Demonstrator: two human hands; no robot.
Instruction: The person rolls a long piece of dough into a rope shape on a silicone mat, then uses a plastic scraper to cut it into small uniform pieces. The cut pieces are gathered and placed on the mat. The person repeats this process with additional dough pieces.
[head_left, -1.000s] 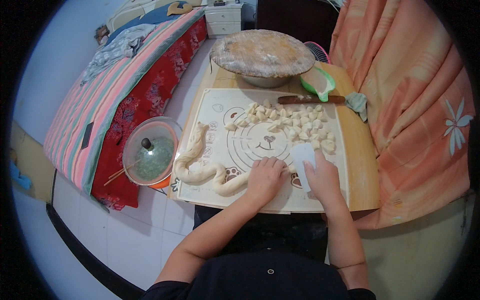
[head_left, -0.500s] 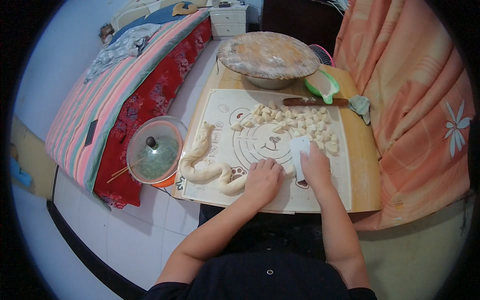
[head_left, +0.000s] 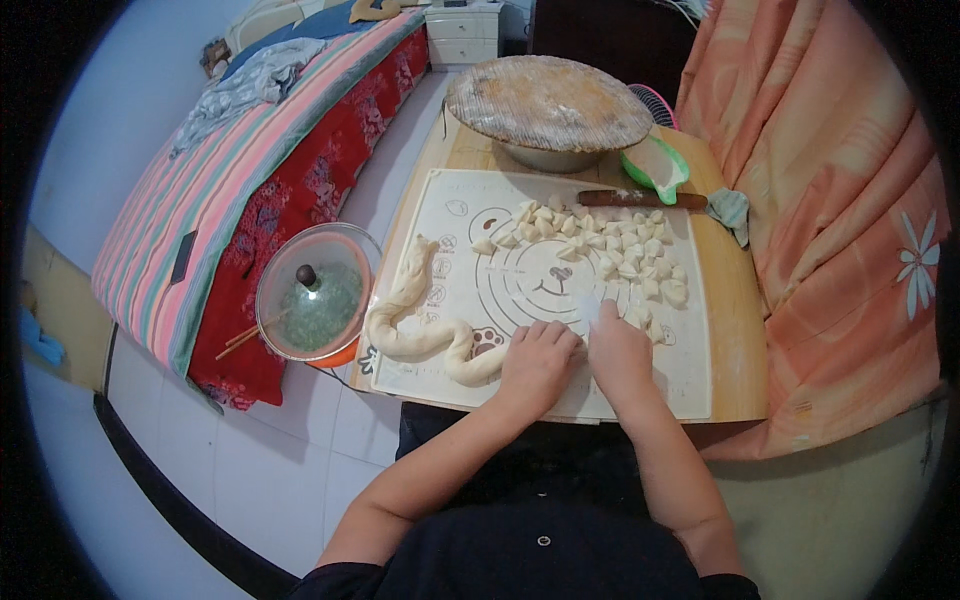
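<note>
A long rope of dough (head_left: 405, 340) winds over the printed kneading mat (head_left: 685, 385), from the upper left down to the near edge. My left hand (head_left: 540, 368) is closed over its right end, fingers curled around it. Right beside it, my right hand (head_left: 618, 362) grips a white dough scraper (head_left: 592, 310), which is blurred and held on edge near the left fingertips. The hands hide the rope's tip and the scraper's lower part. Many small cut dough pieces (head_left: 630, 245) lie across the mat's upper right, some just beyond my right hand.
Behind the mat stand a bowl under a floured round lid (head_left: 550, 105), a rolling pin (head_left: 640, 198), a green scoop of flour (head_left: 655, 170) and a cloth (head_left: 730, 215). Left of the table is a glass-lidded pot (head_left: 315, 300) with chopsticks (head_left: 238, 342). An orange curtain (head_left: 820, 250) hangs at right.
My right hand has brought the scraper left, close against my left hand, and turned it edge-on. Dough pieces now show just beyond the right hand. The view has shifted slightly.
</note>
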